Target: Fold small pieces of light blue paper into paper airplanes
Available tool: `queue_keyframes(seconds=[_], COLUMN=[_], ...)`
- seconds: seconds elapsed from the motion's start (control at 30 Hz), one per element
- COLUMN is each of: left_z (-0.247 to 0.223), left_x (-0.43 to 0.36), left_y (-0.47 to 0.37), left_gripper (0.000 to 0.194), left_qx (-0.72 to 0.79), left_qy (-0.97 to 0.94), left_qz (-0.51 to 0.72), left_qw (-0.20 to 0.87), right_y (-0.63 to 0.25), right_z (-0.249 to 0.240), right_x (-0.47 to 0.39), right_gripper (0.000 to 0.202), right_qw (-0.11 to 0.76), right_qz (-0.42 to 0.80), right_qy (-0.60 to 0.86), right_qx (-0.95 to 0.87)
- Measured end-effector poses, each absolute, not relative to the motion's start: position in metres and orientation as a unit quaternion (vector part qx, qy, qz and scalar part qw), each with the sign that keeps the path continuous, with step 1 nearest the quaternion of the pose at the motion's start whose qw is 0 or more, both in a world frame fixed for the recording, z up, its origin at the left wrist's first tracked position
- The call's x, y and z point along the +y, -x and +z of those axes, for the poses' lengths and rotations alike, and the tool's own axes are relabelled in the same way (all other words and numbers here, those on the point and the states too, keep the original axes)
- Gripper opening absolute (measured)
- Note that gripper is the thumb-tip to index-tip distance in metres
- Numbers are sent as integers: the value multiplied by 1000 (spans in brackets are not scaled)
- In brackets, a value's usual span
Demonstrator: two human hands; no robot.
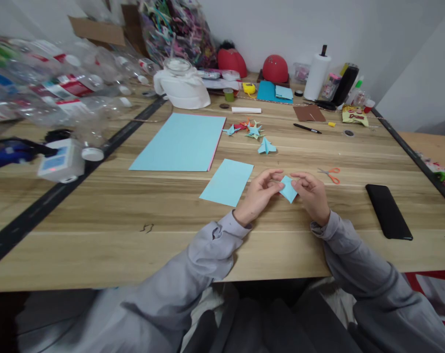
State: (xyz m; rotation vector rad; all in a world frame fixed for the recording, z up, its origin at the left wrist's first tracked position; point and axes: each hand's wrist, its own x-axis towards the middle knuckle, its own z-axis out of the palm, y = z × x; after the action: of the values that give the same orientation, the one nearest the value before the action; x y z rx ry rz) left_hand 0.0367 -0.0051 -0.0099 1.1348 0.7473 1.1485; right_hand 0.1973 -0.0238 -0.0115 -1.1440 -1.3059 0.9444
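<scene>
Pinching the folded blue paper (289, 191) by opposite edges, the left hand (257, 194) and right hand (312, 196) suit something light, creasable, probably crisp.

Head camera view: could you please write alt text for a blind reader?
A left hand and right hand hold a small folded blue paper at a wooden table. Blue sheets lie to the left, scissors and a black smartphone to the right, origami figures beyond.

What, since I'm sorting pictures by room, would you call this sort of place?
Probably a craft room or hobby corner: the wooden table holds folded paper figures, scissors and blue sheets of paper.
</scene>
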Motion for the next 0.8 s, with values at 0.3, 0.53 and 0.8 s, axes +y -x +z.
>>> queue_keyframes(seconds=[0.3,0.53,0.8], left_z=[-16,-19,-12], left_x=[-3,-2,-6], left_y=[-37,-37,-35], left_gripper=[14,7,27], left_qx=[375,380,320], left_qy=[-496,-535,-485], left_qz=[497,505,491], left_qw=[605,561,649], right_y=[-200,-198,-199], right_z=[-10,-10,-10], right_x=[-25,-25,-23], right_gripper=[26,11,24], right_qw=[506,528,549], right_qz=[489,493,519], right_qy=[465,476,492], right_qx=[-538,-503,-432])
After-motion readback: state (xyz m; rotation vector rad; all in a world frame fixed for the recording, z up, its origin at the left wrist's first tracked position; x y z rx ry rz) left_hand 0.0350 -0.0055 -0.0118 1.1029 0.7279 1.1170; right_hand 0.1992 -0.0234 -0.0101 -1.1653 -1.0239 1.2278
